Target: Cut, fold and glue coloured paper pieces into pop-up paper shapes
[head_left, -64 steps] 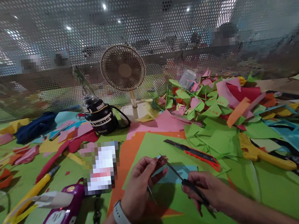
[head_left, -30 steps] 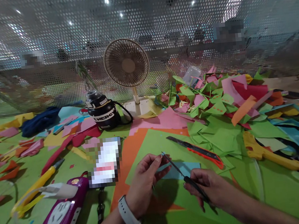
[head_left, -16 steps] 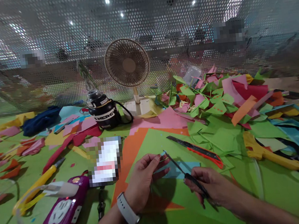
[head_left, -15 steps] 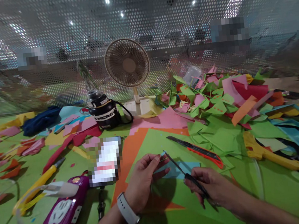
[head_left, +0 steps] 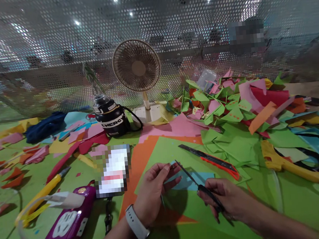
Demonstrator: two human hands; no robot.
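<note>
My left hand (head_left: pixel 154 185), with a white watch band on its wrist, pinches a small piece of light blue paper (head_left: pixel 173 165) between thumb and fingertips. My right hand (head_left: pixel 224 196) is closed round the black handles of a pair of scissors (head_left: pixel 191 176). The blades look closed, and their tip points up beside the left fingertips. Under both hands lie a light blue sheet (head_left: pixel 206 176), a large green sheet (head_left: pixel 162 153) and an orange sheet (head_left: pixel 134 170). A red and black utility knife (head_left: pixel 211 160) rests on the green sheet, beyond my right hand.
Left are a phone (head_left: pixel 114 171), a purple power strip (head_left: pixel 69 214) and a yellow-handled tool (head_left: pixel 44 192). A yellow glue gun (head_left: pixel 293 165) lies right. Behind stand a black bottle (head_left: pixel 111 118), a fan (head_left: pixel 137 67) and a heap of paper scraps (head_left: pixel 225 102) before a perforated screen.
The blue paper piece has drawn back into my left fingertips and shows less beside the scissors' tip. My right hand and the scissors have hardly moved. The whole view shifts slightly.
</note>
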